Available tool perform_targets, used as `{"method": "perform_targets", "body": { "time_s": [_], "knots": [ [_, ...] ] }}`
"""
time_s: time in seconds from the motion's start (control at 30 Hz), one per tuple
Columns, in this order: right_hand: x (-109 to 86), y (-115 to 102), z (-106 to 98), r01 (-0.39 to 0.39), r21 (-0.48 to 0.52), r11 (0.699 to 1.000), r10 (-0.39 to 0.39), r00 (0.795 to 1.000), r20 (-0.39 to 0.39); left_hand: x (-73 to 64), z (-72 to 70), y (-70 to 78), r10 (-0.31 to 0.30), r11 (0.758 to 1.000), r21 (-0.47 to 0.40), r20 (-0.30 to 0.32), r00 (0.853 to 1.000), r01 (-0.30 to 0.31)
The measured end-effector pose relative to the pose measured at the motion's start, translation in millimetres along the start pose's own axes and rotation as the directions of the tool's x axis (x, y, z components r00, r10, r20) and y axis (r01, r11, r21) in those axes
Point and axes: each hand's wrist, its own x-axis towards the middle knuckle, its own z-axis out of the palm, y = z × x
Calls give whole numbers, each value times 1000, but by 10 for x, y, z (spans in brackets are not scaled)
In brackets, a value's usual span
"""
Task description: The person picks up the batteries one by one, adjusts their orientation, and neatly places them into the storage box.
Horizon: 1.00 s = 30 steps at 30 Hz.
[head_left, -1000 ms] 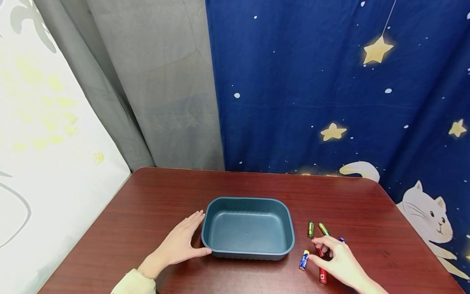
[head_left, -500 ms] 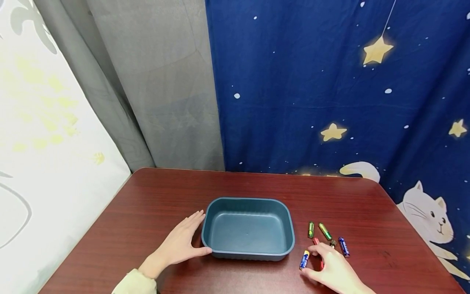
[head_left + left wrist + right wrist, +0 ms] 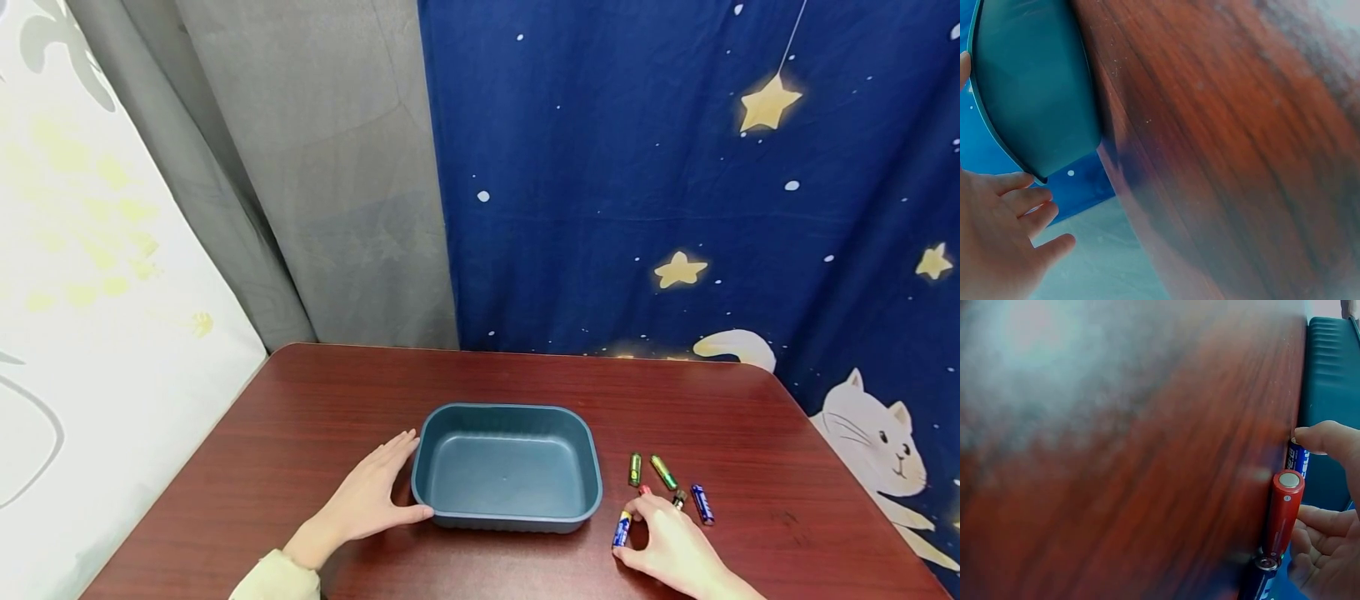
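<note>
My right hand [image 3: 675, 542] pinches a blue battery with a yellow end [image 3: 622, 530] lengthwise, thumb at its near end and index finger at the far end. The battery lies low at the table. Under that hand is a red battery [image 3: 1283, 512], mostly hidden in the head view. A dark blue battery [image 3: 702, 504] lies to its right, and a dark-ended one [image 3: 679, 498] is partly covered. My left hand [image 3: 367, 496] rests with straight fingers and spread thumb against the left side of a blue-green plastic basin [image 3: 506, 523], touching its rim.
Two green batteries [image 3: 635, 469] lie beyond my right hand, right of the basin. Everything stands on a dark red wooden table [image 3: 360, 375]. Behind it hang a grey curtain [image 3: 345, 208] and a blue star-patterned curtain [image 3: 570, 183].
My right hand has shifted slightly left and nearer, off the dark blue battery, and its thumb and index finger have closed on the blue-and-yellow battery. The left hand and basin stay put.
</note>
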Motion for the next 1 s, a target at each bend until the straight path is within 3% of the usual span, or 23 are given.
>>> {"method": "perform_targets", "body": {
  "time_s": [0.2, 0.43, 0.63, 0.93, 1.0],
  "knots": [
    [14, 33, -13, 5, 35, 999, -5, 1000, 0, 4, 5, -4, -3, 1000, 4, 7, 1000, 3],
    [69, 23, -79, 47, 129, 991, -27, 988, -154, 7, 4, -6, -9, 1000, -10, 9, 1000, 9],
    [177, -4, -211, 38, 123, 992, -13, 981, -195, 21, 1, -3, -3, 1000, -15, 7, 1000, 4],
    [434, -125, -344, 205, 156, 966, -153, 944, -293, 23, -12, -3, -4, 1000, -4, -2, 1000, 4],
    [495, -176, -348, 214, 165, 963, -161, 946, -283, 23, -14, -3, -6, 1000, -5, 2, 1000, 6]
  ]
}}
